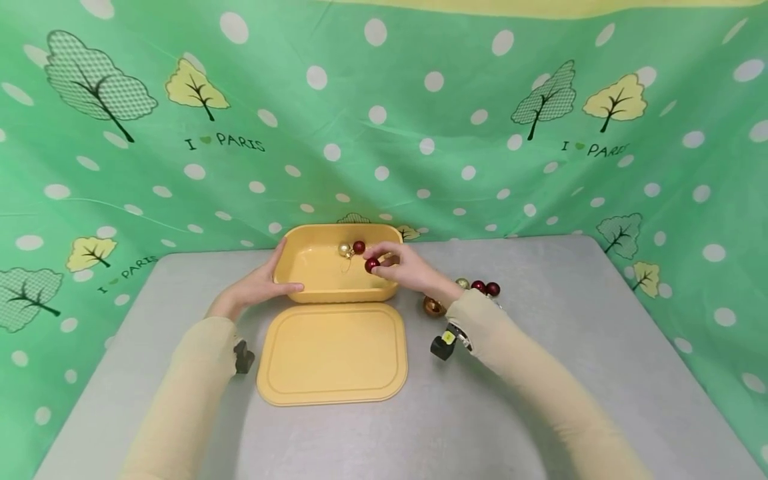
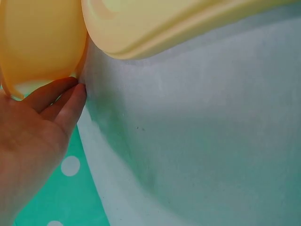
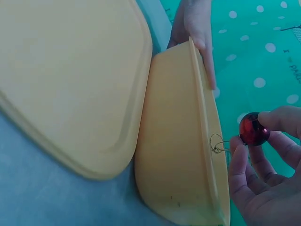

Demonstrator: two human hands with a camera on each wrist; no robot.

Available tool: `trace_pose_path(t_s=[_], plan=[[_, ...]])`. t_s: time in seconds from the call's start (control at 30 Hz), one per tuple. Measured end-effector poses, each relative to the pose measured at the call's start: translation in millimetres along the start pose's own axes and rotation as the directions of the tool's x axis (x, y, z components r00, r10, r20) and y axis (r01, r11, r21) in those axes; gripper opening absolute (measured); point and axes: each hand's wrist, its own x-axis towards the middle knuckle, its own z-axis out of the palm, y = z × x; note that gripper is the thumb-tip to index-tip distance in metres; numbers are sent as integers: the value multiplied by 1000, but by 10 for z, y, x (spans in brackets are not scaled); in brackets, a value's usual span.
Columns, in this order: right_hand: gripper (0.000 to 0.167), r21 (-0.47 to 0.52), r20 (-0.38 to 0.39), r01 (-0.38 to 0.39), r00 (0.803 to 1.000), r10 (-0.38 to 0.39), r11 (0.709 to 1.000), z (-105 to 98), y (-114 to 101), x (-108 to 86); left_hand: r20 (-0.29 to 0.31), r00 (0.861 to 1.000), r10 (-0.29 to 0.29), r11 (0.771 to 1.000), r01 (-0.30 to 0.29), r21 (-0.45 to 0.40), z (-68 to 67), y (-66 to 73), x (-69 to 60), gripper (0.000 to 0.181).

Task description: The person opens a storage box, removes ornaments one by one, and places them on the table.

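Note:
A yellow box [image 1: 318, 295] holds a gold ball [image 1: 344, 249] and a dark red ball [image 1: 359, 247]. My left hand [image 1: 255, 285] rests along its left side, thumb at the front rim; the left wrist view shows the hand [image 2: 40, 122] with fingers extended against the box wall. Over the box's right part, my right hand [image 1: 408, 267] pinches another red ball [image 1: 372, 265]. In the right wrist view the right hand [image 3: 270, 174] holds that shiny red ball [image 3: 254, 129] between thumb and fingers, a thin gold loop [image 3: 217, 144] hanging from it.
In front of the box a yellow lid [image 1: 333, 353] lies flat on the grey table [image 1: 480, 427]. Right of the box, partly behind the right wrist, are a copper ball [image 1: 433, 307], a pale gold ball [image 1: 462, 283] and two dark red balls [image 1: 493, 289]. A green patterned cloth [image 1: 432, 127] hangs behind.

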Motion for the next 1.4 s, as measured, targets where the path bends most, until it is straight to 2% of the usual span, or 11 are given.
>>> trace_pose_path(t_s=[0.3,0.77,0.9,1.2,1.4], plan=[[31,-36,-31,30,999,-31,999,-181,64,-208,5,1000,12,1000,-12,5,-2,-19,13,114],[31,18,-86,-43,995,44,999,-401,112,-470,2,1000,17,1000,-17,11,19,6,-9,113],[31,-7,-87,-51,995,50,999,-471,140,-562,-2,1000,19,1000,-19,10,24,22,-11,112],[30,-92,-143,-75,988,62,993,-609,262,-803,-4,1000,20,1000,-20,8,19,9,-2,112],[30,-83,-174,-81,983,66,993,-677,376,-930,1,1000,24,1000,-24,-11,22,18,-9,112]])
